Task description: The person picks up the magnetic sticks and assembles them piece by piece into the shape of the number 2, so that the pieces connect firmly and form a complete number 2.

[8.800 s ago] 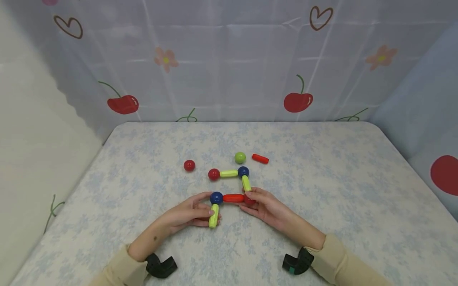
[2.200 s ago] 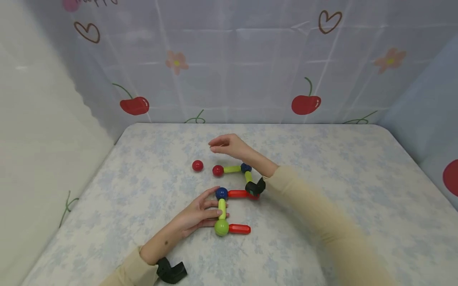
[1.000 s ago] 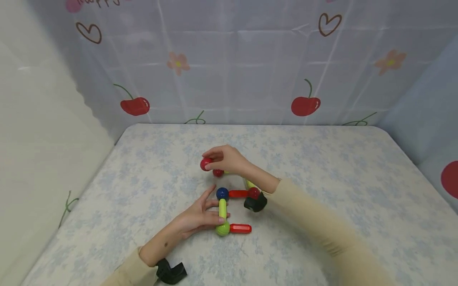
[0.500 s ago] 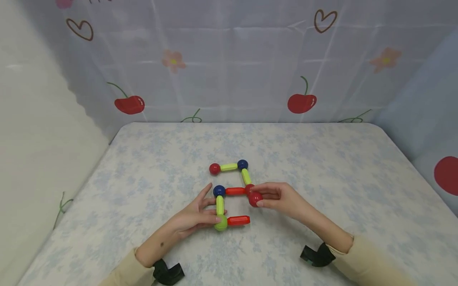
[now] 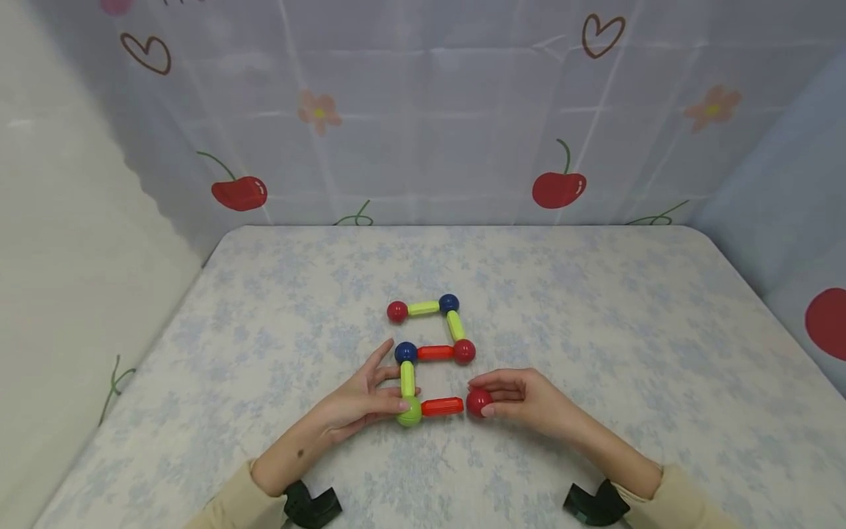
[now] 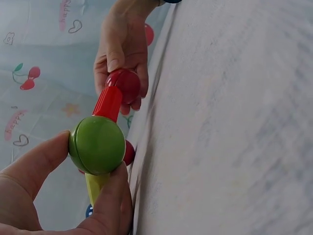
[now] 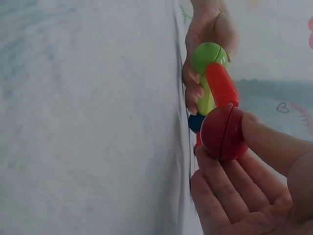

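Observation:
A chain of magnetic balls and rods lies on the table, bent like an S. My left hand [image 5: 360, 404] pinches the green ball [image 6: 100, 145] at its near left corner, its fingers around the yellow-green rod [image 5: 407, 380] there. From the green ball a red rod [image 5: 443, 406] points right. My right hand [image 5: 529, 402] pinches a loose red ball [image 5: 479, 402] by that rod's free end, a sliver of gap showing in the head view. Further along sit a blue ball [image 5: 406, 353], another red rod [image 5: 435, 353] and a red ball [image 5: 465, 351].
At the chain's far end, yellow-green rods [image 5: 424, 308] join a blue ball [image 5: 449, 303] and a red ball [image 5: 397, 311]. The table [image 5: 595, 294] has a pale floral cloth. A printed curtain [image 5: 423, 132] hangs behind it.
The green ball and second red rod have joined the chain. My right hand picked up the loose red ball from the far left and brought it to the near red rod's end.

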